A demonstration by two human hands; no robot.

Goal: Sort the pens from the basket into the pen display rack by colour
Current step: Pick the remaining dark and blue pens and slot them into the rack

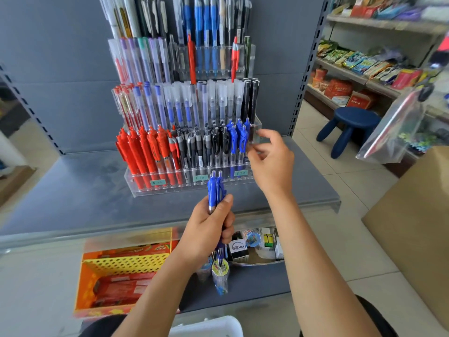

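A white basket rim (213,324) is being glimpsed at the bottom edge, nearest the camera, well in front of the clear pen display rack (189,186); its contents are not being shown. Below and left of the rack, under the grey shelf (73,190), an orange perforated crate (116,271) with red packs is being seen. In front of the rack's lowest tier, a small bundle of blue pens (216,190) is being held upright in the left hand (209,229), fingers wrapped closed round the barrels, clips up, tips hidden below the fist. The right hand (272,159) is being held at the rack's lower right end, just beside the blue pens already slotted (237,139); its fingers are curled loosely and are partly blurred, and whether anything is being pinched cannot be told. On the rack's bottom row, red pens (145,152) are being displayed at the left, grey and black pens (204,144) in the middle, blue at the right. Capped pens are being shown on the tiers above. Right of the rack, well apart, a dark blue stool (349,127) is being seen on the floor.
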